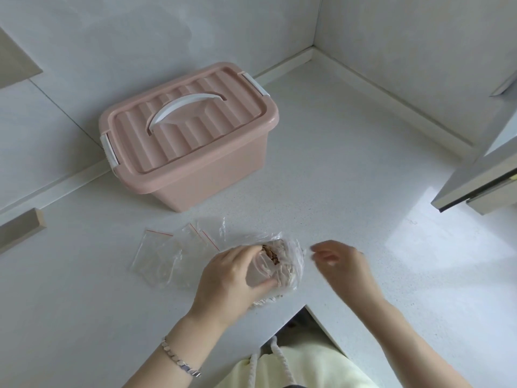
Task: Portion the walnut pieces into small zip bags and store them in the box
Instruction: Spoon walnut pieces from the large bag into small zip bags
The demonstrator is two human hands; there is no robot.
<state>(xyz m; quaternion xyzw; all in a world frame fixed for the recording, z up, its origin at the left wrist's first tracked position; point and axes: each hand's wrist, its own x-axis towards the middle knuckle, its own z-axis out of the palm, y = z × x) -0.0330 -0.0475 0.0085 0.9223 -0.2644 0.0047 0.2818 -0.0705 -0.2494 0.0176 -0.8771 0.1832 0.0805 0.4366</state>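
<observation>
My left hand (226,278) grips a clear plastic bag of walnut pieces (282,264) near the counter's front edge; brown pieces show at its open top. My right hand (341,261) hovers just right of the bag, fingers loosely curled and blurred, holding nothing that I can see. Several small empty zip bags (165,253) with red seal lines lie flat to the left of the walnut bag. A pink plastic box (195,175) with a white handle stands behind them, its ribbed lid on and both white side latches down.
The white counter (349,169) runs into a wall corner at the back right. An open cabinet door (481,180) juts in from the right at head height. The counter's front edge has a cut-out (307,312) just below my hands.
</observation>
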